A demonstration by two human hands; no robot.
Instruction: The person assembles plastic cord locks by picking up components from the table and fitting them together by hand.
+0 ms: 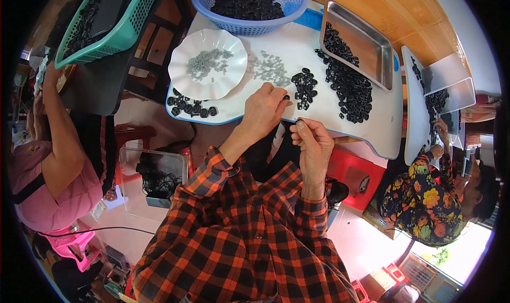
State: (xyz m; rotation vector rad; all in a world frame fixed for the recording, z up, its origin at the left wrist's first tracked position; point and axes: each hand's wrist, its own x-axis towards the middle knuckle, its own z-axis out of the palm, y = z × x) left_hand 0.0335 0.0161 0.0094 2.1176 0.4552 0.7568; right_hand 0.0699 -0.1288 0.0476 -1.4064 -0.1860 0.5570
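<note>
My left hand (261, 112) is over the table's near edge, its thumb and forefinger pinched on a small black part (286, 97). Just right of it and lower, my right hand (312, 143) pinches a tiny dark piece at its fingertips, too small to name. Ahead of my hands lie a small pile of black parts (305, 86) and scattered small clear-grey pieces (270, 66). A white fluted plate (180, 82) with more grey pieces stands to the left. Several black ring-like parts (187, 106) lie below the plate.
A blue basket (249, 26) of black parts stands at the back. A metal tray (380, 53) at the right spills black parts (350, 93) onto the white table (385, 127). A red stool (358, 178) stands below. People sit at both sides, near a green basket (125, 29) at left.
</note>
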